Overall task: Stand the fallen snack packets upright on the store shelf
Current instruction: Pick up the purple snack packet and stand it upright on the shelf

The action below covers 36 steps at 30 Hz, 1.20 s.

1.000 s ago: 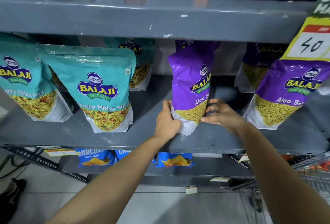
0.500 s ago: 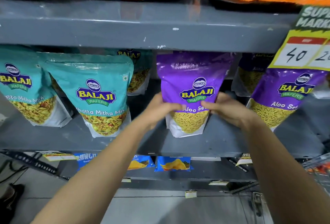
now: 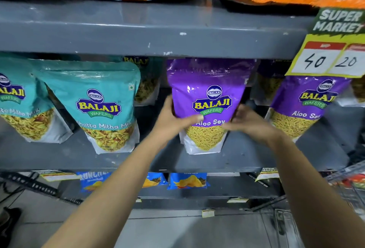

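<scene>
Gripping upright purple packet (image 3: 209, 97), left hand (image 3: 169, 121), right hand (image 3: 250, 123), teal packet (image 3: 98, 105) beside, price tag (image 3: 331, 58) overhanging

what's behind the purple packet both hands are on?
Left hand and right hand hold the purple packet upright. Right of it, another purple packet stands further back. Directly behind is covered; cannot tell.

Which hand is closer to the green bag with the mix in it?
Left. The left hand is between the green bag and the purple bag; the right hand is on the purple bag's far side.
</scene>
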Each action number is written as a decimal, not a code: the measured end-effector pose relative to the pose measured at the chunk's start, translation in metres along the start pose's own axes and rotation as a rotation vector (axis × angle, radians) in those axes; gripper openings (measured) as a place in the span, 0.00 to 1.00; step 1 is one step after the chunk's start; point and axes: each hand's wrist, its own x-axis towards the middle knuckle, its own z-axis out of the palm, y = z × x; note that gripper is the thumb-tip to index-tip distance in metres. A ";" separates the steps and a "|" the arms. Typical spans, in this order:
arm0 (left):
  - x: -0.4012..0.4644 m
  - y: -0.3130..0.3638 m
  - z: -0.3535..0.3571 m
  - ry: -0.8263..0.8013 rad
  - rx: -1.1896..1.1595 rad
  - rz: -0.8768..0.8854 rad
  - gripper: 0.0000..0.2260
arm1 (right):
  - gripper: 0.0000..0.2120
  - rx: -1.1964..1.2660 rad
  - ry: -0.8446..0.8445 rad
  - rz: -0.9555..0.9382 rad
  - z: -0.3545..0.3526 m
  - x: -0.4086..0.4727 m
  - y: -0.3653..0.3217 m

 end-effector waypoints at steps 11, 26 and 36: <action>-0.036 -0.077 0.020 -0.038 0.410 -0.087 0.40 | 0.26 -0.149 0.013 0.053 0.011 -0.022 0.060; -0.055 -0.082 0.032 -0.047 0.405 -0.066 0.39 | 0.28 -0.135 0.048 -0.022 0.014 -0.059 0.066; -0.110 -0.097 -0.045 0.269 0.256 0.012 0.23 | 0.13 0.056 0.605 0.019 0.071 -0.113 0.069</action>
